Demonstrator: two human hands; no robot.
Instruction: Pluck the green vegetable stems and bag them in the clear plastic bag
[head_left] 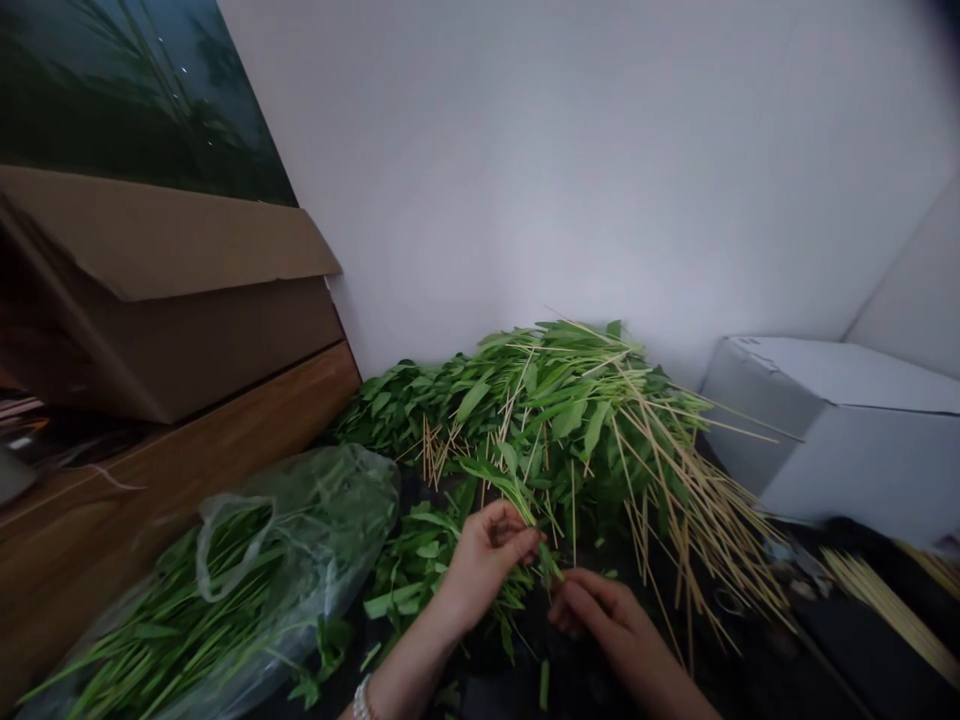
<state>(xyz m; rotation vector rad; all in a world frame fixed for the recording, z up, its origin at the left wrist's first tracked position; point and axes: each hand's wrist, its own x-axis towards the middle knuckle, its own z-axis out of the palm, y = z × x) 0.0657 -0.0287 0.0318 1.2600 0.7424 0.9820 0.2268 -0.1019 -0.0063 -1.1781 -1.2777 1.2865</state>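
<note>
My left hand (495, 555), with a beaded bracelet (362, 698) on the wrist, is closed around a small bunch of leafy greens (501, 480). Close by on the right, my right hand (600, 610) pinches the lower end of the same greens between thumb and fingers. Whether a skewer is also in its fingers is hidden. Behind both hands lies a big heap of leafy greens (577, 405) threaded on thin bamboo skewers (697, 480), whose bare ends fan out to the right. Loose greens (420, 560) lie beside and below my left hand.
A clear plastic bag (337, 510) of long-stemmed greens (187, 600) lies at left. An open cardboard box (202, 340) stands on a wooden surface (262, 400). At right are a white box (862, 430) and a bundle of bare skewers (892, 605). A white wall (562, 180) closes off the back.
</note>
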